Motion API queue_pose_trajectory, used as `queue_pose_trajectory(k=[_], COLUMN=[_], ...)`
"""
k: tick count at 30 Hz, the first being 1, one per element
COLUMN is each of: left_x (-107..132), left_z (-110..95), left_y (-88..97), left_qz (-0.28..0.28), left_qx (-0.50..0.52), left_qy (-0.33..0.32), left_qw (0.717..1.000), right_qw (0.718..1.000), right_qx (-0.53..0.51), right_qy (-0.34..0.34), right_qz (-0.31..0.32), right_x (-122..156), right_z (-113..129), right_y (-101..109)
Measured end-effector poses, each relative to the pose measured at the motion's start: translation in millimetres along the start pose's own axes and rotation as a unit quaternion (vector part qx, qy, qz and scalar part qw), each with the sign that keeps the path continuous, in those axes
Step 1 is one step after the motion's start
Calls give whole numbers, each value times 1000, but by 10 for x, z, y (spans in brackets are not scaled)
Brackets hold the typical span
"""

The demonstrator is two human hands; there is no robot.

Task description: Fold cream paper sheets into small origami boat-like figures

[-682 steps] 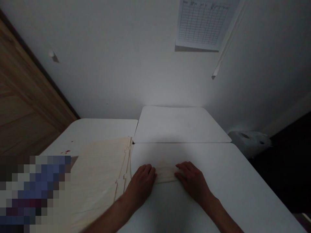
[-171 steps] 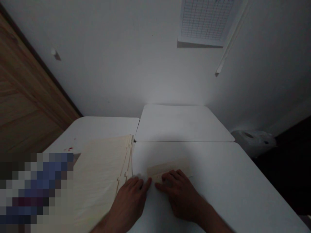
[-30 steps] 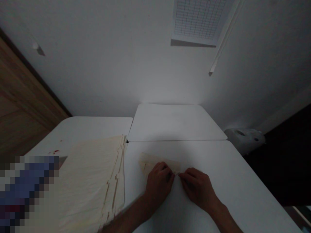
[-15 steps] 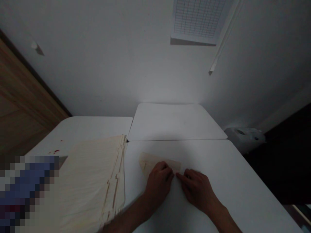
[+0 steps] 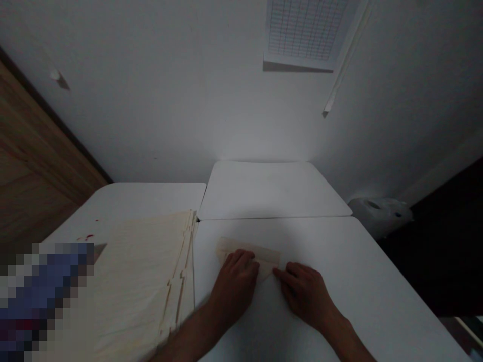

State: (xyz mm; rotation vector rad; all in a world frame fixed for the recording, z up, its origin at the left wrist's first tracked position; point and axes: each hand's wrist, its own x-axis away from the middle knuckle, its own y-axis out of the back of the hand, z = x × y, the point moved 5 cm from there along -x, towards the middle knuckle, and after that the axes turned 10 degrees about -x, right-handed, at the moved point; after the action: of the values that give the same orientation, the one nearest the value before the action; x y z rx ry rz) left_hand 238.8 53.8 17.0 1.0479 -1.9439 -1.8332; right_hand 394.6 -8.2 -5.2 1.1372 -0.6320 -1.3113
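A thin beige sheet (image 5: pixel 249 247), folded into a long narrow shape with a slanted lower edge, lies on the white table (image 5: pixel 324 322). My left hand (image 5: pixel 237 279) rests on its middle, fingers bent and pressed down onto it, covering part of the fold. At the sheet's right corner, the index fingertip of my right hand (image 5: pixel 304 286) holds it against the table, while the other fingers are curled in. What lies under my left palm is hidden.
On the left is a stack of large cream sheets (image 5: pixel 147 271) with uneven edges. A blurred blue item (image 5: pixel 45 286) lies beside it. Behind the table, a gridded paper (image 5: pixel 302 30) hangs on the wall. A white plastic bag (image 5: pixel 381 213) sits beyond the right edge.
My left hand has slid left along the folded sheet, away from my right hand, uncovering more of its right part. My right hand has stayed at the corner.
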Motion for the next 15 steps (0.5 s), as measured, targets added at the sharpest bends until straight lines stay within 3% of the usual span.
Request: queue_pose_trajectory(k=[8,15], left_x=[94,48], left_z=[-19,-141], left_y=[-81,-107], left_qz=[58,71], left_qx=[-41,-57], left_qy=[-40,-148], left_qw=[997,985], right_qw=[1000,1000], right_qx=[5,7], right_qy=[-15,-6], right_qz=[-8,-23], right_x=[-9,-9], right_z=[-12,-9], right_y=[9,18])
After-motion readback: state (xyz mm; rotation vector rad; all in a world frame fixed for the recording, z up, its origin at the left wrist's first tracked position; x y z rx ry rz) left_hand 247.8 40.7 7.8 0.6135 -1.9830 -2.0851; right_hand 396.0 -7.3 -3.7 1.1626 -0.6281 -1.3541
